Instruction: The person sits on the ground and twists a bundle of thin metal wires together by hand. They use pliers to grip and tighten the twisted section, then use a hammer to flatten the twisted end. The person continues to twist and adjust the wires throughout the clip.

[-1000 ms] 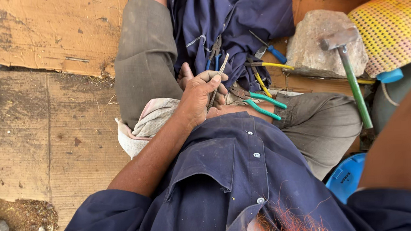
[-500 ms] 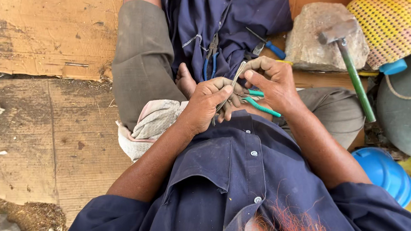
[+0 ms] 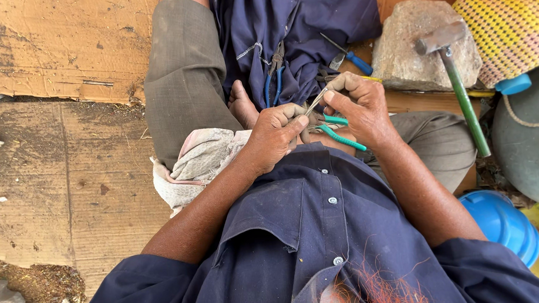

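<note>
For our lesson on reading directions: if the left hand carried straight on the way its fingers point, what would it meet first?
Most likely the right hand, which faces the left hand closely across the green-handled pliers; depth is unclear.

Green-handled pliers (image 3: 337, 131): small, two slim teal handles, lying flat in lap just above dark blue shirt (image 3: 310, 229), handles angled toward lower right; head hidden. Thin metal piece (image 3: 316, 101): pale, straight, tilted, pinched at both ends, directly above pliers; detail too small to tell.

Left hand (image 3: 273, 136) fisted, right hand (image 3: 359, 107) gripping green-handled pliers (image 3: 337, 129) — hammer (image 3: 456, 80) on stone (image 3: 425, 46).
</note>
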